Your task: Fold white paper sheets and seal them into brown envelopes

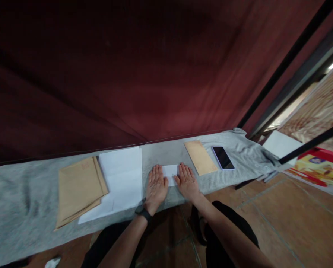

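A small white piece of folded paper (170, 174) lies on the grey cloth between my hands. My left hand (156, 187) rests flat on its left end, fingers stretched out and pointing away from me. Over the right end lies my right hand (187, 182), also flat with its fingers extended. Both palms cover the ends of the paper, so only its middle shows. Left of my left hand are white paper sheets (123, 178), partly under a stack of brown envelopes (78, 184). A single tan envelope (200, 157) lies just right of my right hand.
A phone (222, 158) with a pale purple edge lies right of the tan envelope. The narrow table with its grey cloth (21, 201) backs onto a dark red curtain (155, 82). At the right are black poles (284, 67) and a red and yellow printed box (320, 169).
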`<state>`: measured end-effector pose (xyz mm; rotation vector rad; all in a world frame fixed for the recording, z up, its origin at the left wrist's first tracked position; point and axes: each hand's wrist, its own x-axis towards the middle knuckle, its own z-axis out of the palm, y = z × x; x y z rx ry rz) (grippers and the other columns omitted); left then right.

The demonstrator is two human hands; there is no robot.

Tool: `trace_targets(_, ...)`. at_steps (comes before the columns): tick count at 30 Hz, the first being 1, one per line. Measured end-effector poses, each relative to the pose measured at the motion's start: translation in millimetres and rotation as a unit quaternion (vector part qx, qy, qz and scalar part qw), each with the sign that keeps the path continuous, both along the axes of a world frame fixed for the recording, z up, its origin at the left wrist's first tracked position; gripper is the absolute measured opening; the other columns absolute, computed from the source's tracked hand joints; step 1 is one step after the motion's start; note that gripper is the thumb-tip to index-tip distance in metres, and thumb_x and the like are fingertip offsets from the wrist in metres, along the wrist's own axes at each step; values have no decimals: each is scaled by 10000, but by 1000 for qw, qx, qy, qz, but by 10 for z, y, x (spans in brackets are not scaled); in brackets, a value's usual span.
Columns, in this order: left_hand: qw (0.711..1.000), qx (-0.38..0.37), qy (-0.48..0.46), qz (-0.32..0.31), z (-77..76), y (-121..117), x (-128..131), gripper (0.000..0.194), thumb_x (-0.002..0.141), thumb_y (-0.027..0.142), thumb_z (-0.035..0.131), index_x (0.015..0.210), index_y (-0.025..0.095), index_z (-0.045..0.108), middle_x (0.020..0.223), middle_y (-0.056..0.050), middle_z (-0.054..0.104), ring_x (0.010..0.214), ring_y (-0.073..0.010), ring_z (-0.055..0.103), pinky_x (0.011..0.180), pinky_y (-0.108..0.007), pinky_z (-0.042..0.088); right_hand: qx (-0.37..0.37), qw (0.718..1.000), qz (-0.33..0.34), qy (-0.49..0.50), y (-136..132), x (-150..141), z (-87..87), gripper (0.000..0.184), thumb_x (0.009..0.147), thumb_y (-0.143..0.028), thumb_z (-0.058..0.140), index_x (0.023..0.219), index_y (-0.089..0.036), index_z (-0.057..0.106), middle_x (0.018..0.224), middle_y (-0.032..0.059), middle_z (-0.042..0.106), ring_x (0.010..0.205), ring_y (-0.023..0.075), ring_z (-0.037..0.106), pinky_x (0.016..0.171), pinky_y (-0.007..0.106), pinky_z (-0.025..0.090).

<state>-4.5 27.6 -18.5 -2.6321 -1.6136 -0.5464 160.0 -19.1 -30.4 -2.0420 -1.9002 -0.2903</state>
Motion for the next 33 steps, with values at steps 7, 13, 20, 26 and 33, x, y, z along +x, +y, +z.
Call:
trace_targets(7,996,-10,-11,-83,126,-44,-20,541,949,272,412,1461,98,441,1507,-157,482,1436,-244,398,1195,-469,311,-2,1000,-4,-1,11,-19,14,585,1030,-395,349,1495,-44,396,1520,201,436,1418,276,412,1162,456,306)
trace_targets(13,995,-17,15,-99,143,-106,-5,531,958,244,373,1480,163,433,1535,-110,458,1453,-225,369,1198,-480,284,11,1000,-2,-11,-10,-32,44,564,1030,-374,325,1473,-40,427,1480,218,485,1389,278,450,1149,473,317)
trace_targets(20,996,-13,29,-86,112,-134,-15,566,981,428,397,1479,163,433,1559,-129,418,1463,-257,349,1196,-487,272,19,1000,-7,-13,-2,-23,17,545,1024,-381,371,1451,-55,466,1479,194,496,1371,290,470,1133,456,331)
trace_targets(26,995,-27,49,-82,113,-122,-10,626,980,496,382,1495,139,405,1582,-135,377,1477,-266,317,1205,-484,248,26,1000,-8,6,9,-16,-45,561,1024,-391,371,1471,-59,442,1504,175,469,1383,291,450,1145,457,305)
trace_targets(33,994,-37,62,-82,130,-120,-16,581,1000,428,372,1516,160,382,1598,-124,347,1489,-252,293,1209,-481,253,19,1000,-15,12,-43,-1,-52,534,1033,-367,353,1473,-81,446,1486,165,497,1387,272,448,1146,446,308)
